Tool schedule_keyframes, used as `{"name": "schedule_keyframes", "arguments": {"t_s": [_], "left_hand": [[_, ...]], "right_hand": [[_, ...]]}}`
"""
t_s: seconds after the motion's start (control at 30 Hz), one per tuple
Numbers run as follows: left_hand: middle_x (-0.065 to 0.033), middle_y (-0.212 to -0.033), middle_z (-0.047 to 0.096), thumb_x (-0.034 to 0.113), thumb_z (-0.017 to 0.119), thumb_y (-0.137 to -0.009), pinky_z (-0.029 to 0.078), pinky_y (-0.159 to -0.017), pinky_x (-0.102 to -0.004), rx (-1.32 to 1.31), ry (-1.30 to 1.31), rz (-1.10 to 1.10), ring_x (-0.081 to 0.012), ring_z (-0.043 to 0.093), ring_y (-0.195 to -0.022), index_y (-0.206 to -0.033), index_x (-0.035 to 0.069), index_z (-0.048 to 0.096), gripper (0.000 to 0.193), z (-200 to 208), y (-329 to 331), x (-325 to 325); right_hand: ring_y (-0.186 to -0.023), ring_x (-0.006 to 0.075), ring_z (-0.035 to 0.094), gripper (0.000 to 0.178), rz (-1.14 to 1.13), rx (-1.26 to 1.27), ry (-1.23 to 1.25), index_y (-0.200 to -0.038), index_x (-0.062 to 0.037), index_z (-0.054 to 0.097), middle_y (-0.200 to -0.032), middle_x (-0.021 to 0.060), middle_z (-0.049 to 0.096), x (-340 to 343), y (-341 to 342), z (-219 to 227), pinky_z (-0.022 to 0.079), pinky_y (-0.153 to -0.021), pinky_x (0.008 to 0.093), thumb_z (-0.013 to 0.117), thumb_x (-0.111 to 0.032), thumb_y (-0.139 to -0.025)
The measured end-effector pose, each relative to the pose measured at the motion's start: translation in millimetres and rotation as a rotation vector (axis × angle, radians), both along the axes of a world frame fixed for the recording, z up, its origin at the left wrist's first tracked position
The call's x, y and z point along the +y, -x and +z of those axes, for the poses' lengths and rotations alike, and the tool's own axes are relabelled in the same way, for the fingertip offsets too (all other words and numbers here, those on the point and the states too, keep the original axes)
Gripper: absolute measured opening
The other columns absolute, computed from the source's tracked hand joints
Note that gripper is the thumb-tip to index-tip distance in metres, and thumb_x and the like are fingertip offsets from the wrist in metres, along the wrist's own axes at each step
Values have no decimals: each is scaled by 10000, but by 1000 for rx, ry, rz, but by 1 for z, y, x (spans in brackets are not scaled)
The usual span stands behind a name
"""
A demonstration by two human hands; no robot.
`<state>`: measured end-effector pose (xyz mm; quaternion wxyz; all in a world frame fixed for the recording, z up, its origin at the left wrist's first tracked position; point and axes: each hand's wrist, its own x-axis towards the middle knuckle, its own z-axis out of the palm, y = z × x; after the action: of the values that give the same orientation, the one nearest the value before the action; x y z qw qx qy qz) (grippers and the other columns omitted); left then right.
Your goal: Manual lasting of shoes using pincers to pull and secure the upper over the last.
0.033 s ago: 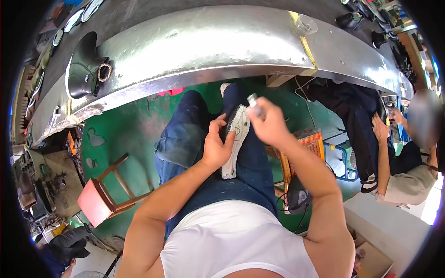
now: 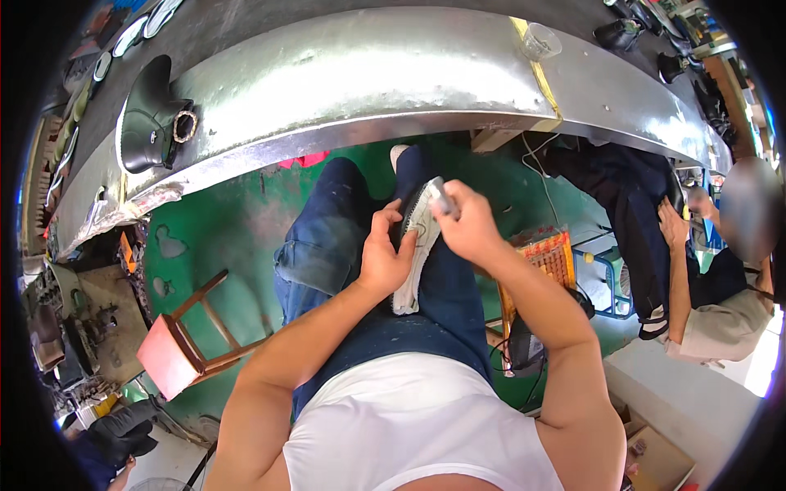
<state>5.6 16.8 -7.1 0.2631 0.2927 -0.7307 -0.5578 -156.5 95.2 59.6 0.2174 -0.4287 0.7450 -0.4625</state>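
A shoe (image 2: 413, 274) lies on my lap with its pale, worn-looking sole turned up and its toe end away from me. My left hand (image 2: 386, 255) holds it from the left, fingers on the dark side and thumb on the sole. In my right hand (image 2: 472, 227) is a short grey metal tool (image 2: 443, 196), its end against or just over the sole's far right edge. The rest of the tool is hidden in my fist, so I cannot tell its exact kind.
A long metal-topped bench (image 2: 352, 78) crosses ahead, bearing a black boot (image 2: 151, 123) and a clear plastic cup (image 2: 542, 42). A stool (image 2: 172, 357) stands at left, a woven orange seat (image 2: 544, 262) at right. Another person's hand (image 2: 673, 225) works on the far right.
My right hand with the metal tool has come down and slightly left, onto the sole's far end. My left hand and the shoe have hardly moved.
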Motion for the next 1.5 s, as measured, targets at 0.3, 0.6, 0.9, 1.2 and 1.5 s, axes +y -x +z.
{"name": "schedule_keyframes", "arguments": {"t_s": [0.3, 0.6, 0.9, 1.2, 1.5], "left_hand": [[-276, -1354, 539, 32, 673, -866, 471, -992, -412, -37, 24, -16, -443, 573, -1196, -1124, 34, 430, 354, 12, 1, 0], [-211, -1367, 549, -28, 608, -896, 444, -1023, -384, 83, -251, -62, -319, 549, -1260, -1081, 14, 615, 190, 6, -2, -2], [-181, -1410, 527, -16, 603, -924, 372, -1077, -333, 172, -341, 1, -244, 514, -1276, -1003, 17, 624, 88, 1, -2, -5], [-166, -1381, 540, 19, 625, -915, 351, -1111, -353, 107, -292, -14, -256, 496, -1307, -1247, -12, 581, 336, -3, -5, -2], [-246, -1360, 540, 144, 703, -876, 399, -1086, -343, -153, -276, -77, -282, 530, -1278, -1452, -63, 358, 702, 9, -16, -11]], "right_hand": [[-839, 384, 622, 271, 74, 153, 48, -955, -43, 554, -908, 165, 632, 4, -16, -24, 495, -749, 440, 630, 23, -704], [-919, 395, 611, 304, 184, 104, -61, -1008, -36, 581, -922, 135, 633, 1, -20, -10, 474, -818, 445, 660, 1, -717], [-1002, 373, 614, 564, 203, 159, -373, -1291, -1, 471, -1098, 179, 585, 52, -17, 32, 509, -854, 437, 620, -19, -747], [-916, 374, 611, 524, 178, 296, -264, -1219, -41, 490, -1009, 169, 574, 51, -23, -8, 510, -780, 456, 630, -2, -716], [-927, 354, 614, 486, 216, 373, -358, -1222, -26, 506, -1013, 177, 568, 59, -20, 16, 506, -807, 439, 642, -32, -756]]}}
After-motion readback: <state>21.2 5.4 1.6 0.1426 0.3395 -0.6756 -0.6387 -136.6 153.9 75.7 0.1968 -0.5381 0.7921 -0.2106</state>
